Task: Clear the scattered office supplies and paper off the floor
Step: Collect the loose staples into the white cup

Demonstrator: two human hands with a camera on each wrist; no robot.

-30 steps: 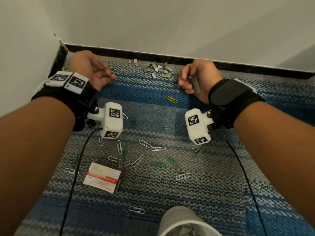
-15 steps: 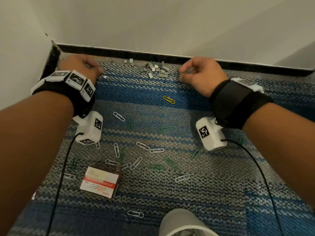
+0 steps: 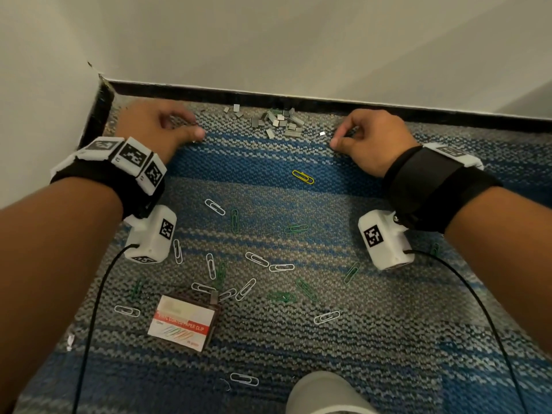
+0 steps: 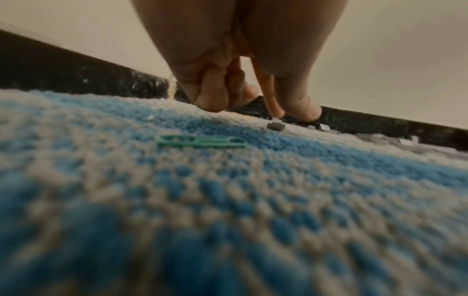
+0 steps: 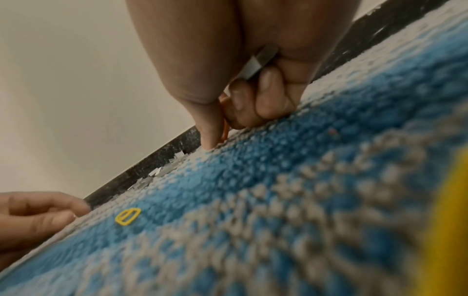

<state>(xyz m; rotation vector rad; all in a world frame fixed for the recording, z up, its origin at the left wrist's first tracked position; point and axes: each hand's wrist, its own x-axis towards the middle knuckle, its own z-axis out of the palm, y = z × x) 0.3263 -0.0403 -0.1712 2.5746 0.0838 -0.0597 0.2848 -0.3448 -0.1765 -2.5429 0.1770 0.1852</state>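
Broken grey staple strips (image 3: pixel 277 121) lie in a pile on the carpet by the black skirting. My right hand (image 3: pixel 367 135) is to their right, knuckles up. Its curled fingers grip a grey staple strip (image 5: pixel 258 64), while thumb and forefinger touch the carpet near a loose staple piece (image 3: pixel 322 133). My left hand (image 3: pixel 161 130) is to the left of the pile, its outer fingers curled into the palm. The forefinger and thumb reach down beside a small staple piece (image 4: pixel 276 126). What the palm holds is hidden. Several white and green paper clips (image 3: pixel 255 258) lie nearer me.
A yellow clip (image 3: pixel 303 177) lies between my hands, and a green clip (image 4: pixel 202 141) behind my left hand. A paper clip box (image 3: pixel 182 322) sits at the lower left. A pale round container rim (image 3: pixel 325 395) shows at the bottom edge. Walls close the far side and left corner.
Both hands turned from palm-up to palm-down and dropped to the carpet by the skirting. The right hand still grips the staple strip.
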